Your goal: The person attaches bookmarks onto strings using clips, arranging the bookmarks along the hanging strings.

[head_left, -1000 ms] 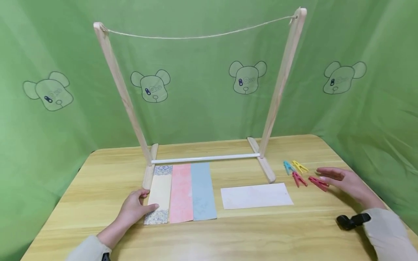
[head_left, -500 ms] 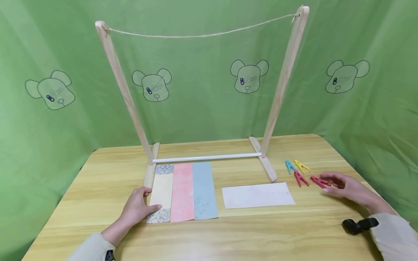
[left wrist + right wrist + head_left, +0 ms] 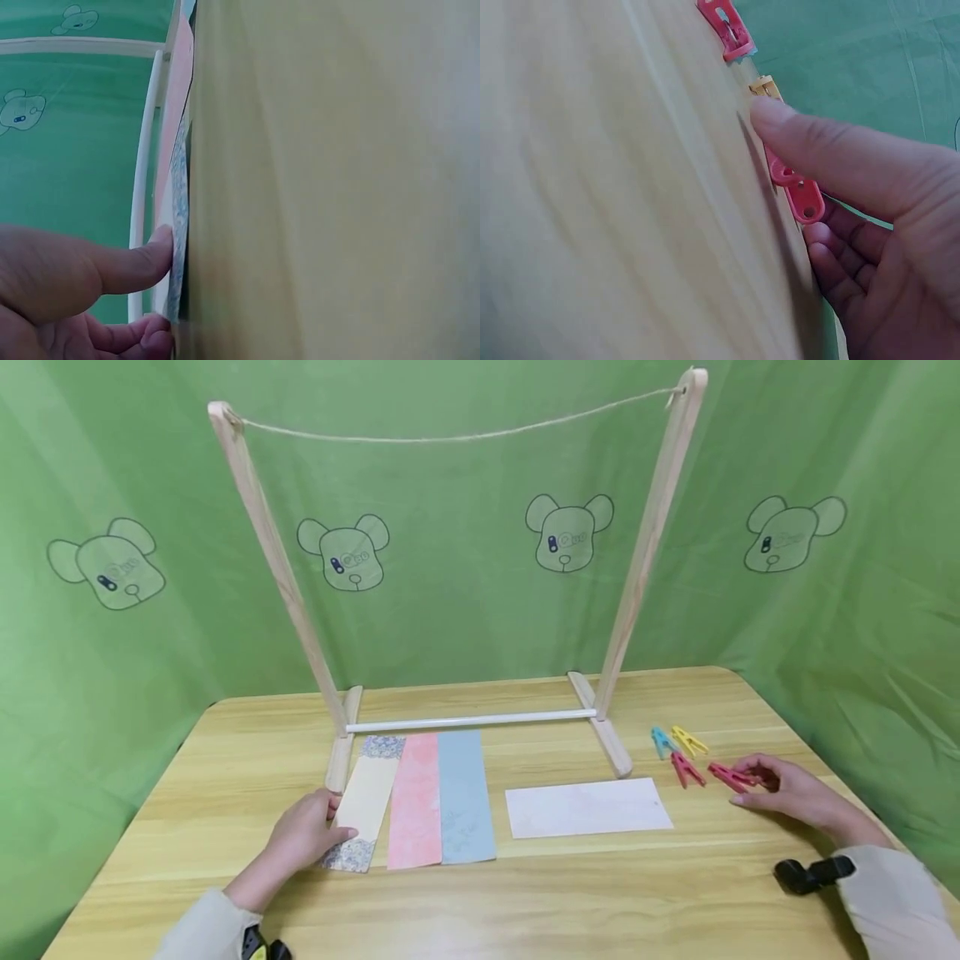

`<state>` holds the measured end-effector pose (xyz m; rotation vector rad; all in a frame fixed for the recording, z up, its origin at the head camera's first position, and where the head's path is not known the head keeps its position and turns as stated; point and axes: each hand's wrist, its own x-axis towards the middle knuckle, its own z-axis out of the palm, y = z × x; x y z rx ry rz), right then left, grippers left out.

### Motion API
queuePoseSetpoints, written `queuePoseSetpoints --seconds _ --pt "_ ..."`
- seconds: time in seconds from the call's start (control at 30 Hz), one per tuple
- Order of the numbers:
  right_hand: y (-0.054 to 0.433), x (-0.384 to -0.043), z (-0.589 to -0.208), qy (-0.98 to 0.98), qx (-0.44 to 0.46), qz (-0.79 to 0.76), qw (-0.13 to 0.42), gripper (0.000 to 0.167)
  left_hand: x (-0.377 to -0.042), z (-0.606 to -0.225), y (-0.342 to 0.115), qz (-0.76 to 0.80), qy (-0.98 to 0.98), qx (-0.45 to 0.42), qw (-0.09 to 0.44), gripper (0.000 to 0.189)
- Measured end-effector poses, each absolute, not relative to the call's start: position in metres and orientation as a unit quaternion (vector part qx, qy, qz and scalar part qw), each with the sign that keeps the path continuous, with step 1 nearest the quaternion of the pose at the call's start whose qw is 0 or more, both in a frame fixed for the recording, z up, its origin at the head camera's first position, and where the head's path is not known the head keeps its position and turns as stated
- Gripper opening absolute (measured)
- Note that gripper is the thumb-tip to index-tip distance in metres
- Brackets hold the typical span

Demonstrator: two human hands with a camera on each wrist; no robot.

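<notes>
My left hand (image 3: 302,829) pinches the left edge of a cream paper strip (image 3: 367,795) with blue patterned ends, thumb on top. In the left wrist view, the strip's patterned end (image 3: 178,202) stands slightly off the table. My right hand (image 3: 806,802) has its thumb and curled fingers around a red clothespin (image 3: 727,775) at the table's right. In the right wrist view, the thumb covers part of that clothespin (image 3: 807,201). A pink strip (image 3: 415,802) and a blue strip (image 3: 465,797) lie beside the cream one.
A wooden frame (image 3: 649,552) with a sagging string (image 3: 420,440) across its top and a white rod (image 3: 472,721) low down stands behind the strips. A white strip (image 3: 588,808) lies crosswise. Blue (image 3: 662,742), yellow (image 3: 689,740) and red (image 3: 686,769) clothespins lie close together.
The cream strip has turned clockwise, its near end shifting left with my left hand. My right hand's fingers have closed in around the red clothespin.
</notes>
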<state>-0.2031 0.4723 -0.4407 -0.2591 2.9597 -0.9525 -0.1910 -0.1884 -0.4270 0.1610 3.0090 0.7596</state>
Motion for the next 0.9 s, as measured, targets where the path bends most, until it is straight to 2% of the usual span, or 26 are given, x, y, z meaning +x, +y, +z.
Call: queuePoseSetpoints --seconds 0.37,0.67,0.9 --pt "0.471 -0.203 -0.44 0.949 -0.083 -0.303 -0.018 0.038 -0.193 -0.422 -0.192 0.264 0.962 0.039 0.057 0.037" --pt "0.476 -0.201 -0.436 0.958 -0.043 -0.282 -0.007 0.046 -0.197 -0.422 -0.198 0.284 0.956 0.038 0.064 0.039" --pt "0.476 -0.201 -0.436 0.959 -0.039 -0.279 -0.01 0.041 -0.198 -0.423 -0.201 0.302 0.95 0.035 0.071 0.039"
